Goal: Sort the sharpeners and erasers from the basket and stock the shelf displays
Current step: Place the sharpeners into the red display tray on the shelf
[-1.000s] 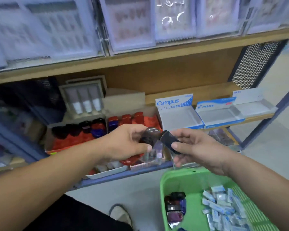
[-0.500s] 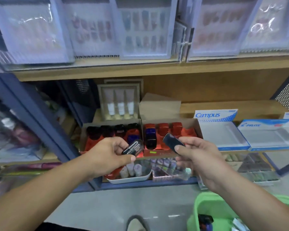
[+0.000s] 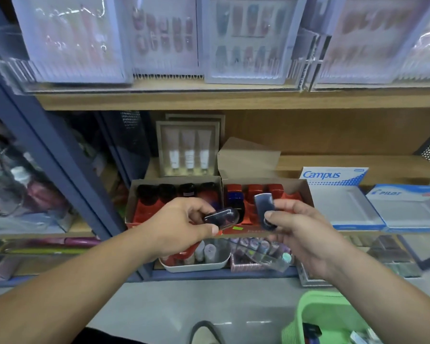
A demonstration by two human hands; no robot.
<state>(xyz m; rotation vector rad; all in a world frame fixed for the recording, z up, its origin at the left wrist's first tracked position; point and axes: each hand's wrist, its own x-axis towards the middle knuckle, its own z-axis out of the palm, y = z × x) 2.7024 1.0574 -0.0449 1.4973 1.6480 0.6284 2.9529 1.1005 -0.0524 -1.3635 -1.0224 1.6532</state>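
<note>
My left hand (image 3: 184,227) pinches a dark capsule-shaped sharpener (image 3: 222,216) lying sideways. My right hand (image 3: 305,232) grips a second dark sharpener (image 3: 265,203), held upright between thumb and fingers. Both hands hover in front of two cardboard display boxes on the wooden shelf: the left box (image 3: 134,194) holds a row of dark sharpeners on a red insert, the right box (image 3: 305,192) holds red and blue ones. The green basket (image 3: 315,304) sits at the bottom right, mostly cut off, with a dark sharpener and wrapped erasers just showing inside.
Two open eraser display boxes, Campus (image 3: 333,176) and Pilot (image 3: 395,194), stand to the right on the shelf. A box of white tubes (image 3: 188,150) stands behind. A white tray (image 3: 196,265) and clear boxes fill the lower shelf. A blue upright (image 3: 47,155) runs at left.
The view has tilted up and shifted left, so the basket has dropped to the bottom edge. Both hands have risen toward the sharpener boxes, each still holding its sharpener.
</note>
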